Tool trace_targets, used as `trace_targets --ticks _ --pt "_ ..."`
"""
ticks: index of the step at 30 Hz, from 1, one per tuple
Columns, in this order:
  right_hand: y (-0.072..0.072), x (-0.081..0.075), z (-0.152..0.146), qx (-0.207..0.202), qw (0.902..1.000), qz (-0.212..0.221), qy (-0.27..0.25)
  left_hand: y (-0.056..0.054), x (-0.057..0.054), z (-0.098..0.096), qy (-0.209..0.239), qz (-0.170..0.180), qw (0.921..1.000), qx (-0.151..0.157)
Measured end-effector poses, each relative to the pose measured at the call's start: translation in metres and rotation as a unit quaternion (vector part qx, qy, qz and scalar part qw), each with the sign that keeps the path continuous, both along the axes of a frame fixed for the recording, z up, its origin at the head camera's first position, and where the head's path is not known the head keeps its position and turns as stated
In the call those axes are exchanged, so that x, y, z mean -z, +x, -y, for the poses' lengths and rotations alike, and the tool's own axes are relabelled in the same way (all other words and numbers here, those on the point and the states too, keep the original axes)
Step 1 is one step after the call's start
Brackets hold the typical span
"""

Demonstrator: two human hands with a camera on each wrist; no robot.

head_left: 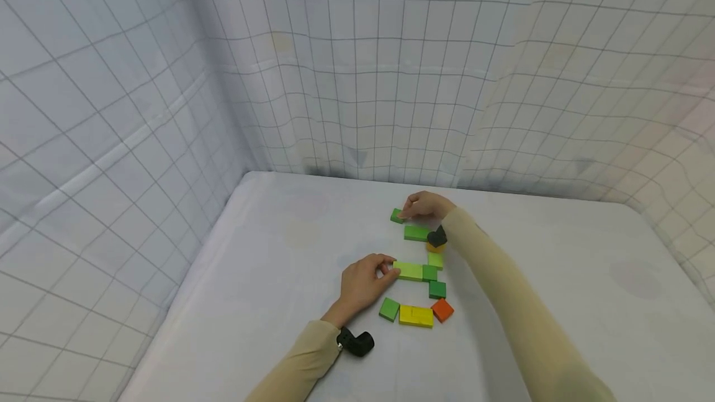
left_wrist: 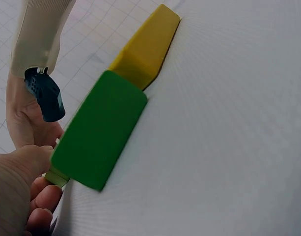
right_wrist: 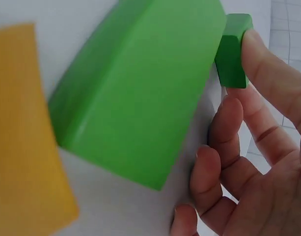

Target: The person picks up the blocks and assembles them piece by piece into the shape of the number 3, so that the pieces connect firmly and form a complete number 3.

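My right hand [head_left: 426, 204] pinches a small green block [head_left: 397, 216] between thumb and fingers at the far end of the block figure; the right wrist view shows this green block [right_wrist: 233, 51] beside a longer green block [right_wrist: 155, 83]. My left hand [head_left: 362, 281] grips the left end of a light green block [head_left: 409, 270], thumb on one side and fingers on the other. In the left wrist view a green block [left_wrist: 101, 130] and a yellow block [left_wrist: 148, 46] stand close to that hand, partly covering what it holds.
Right of the light green block sit two darker green blocks, one a green square [head_left: 437, 290]. Nearer lie a green square [head_left: 389, 309], a yellow block [head_left: 416, 316] and an orange-red square [head_left: 442, 310]. An orange piece [head_left: 436, 247] is partly hidden by the right wrist camera. White gridded curtains [head_left: 357, 79] surround the table.
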State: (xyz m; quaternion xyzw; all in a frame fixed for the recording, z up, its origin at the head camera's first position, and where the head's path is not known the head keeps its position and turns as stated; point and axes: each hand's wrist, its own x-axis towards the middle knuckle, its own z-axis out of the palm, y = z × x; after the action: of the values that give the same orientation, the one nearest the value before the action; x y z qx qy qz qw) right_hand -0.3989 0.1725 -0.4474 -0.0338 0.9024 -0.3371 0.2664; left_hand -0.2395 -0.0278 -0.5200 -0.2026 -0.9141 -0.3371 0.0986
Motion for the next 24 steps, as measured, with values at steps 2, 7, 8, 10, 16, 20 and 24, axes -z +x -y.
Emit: trace_targets --ticks 2,7,8,10,16,20,24 --pt "0.002 0.0 0.001 -0.01 0.9999 -0.005 -0.004 0.0001 -0.0006 -0.0002 -0.001 -0.003 1.0 -0.001" --pt "0.0063 0.0012 0.0007 -0.026 0.9995 -0.001 -0.018 0.0006 -0.0016 -0.0009 -0.006 -0.002 1.0 -0.002" --pt "0.0069 0.0018 0.0003 -0.027 0.9994 0.002 -0.022 0.0008 -0.0016 -0.001 -0.007 0.0 1.0 -0.002" --pt "0.0079 0.003 -0.0001 -0.03 0.9991 0.008 -0.028 0.0015 -0.0016 -0.0009 -0.006 0.003 1.0 -0.001" --pt "0.0092 0.0045 -0.0001 -0.04 0.9983 0.015 -0.041 0.0022 -0.0019 -0.0008 -0.004 0.001 1.0 0.0" --pt "0.0096 0.0032 -0.0012 -0.052 0.9977 0.023 -0.037 0.0015 -0.0019 -0.0013 -0.005 -0.004 1.0 -0.001" --pt "0.0105 0.0015 -0.0025 -0.066 0.997 0.024 -0.031 0.001 -0.0022 -0.0019 -0.008 -0.003 1.0 -0.002"
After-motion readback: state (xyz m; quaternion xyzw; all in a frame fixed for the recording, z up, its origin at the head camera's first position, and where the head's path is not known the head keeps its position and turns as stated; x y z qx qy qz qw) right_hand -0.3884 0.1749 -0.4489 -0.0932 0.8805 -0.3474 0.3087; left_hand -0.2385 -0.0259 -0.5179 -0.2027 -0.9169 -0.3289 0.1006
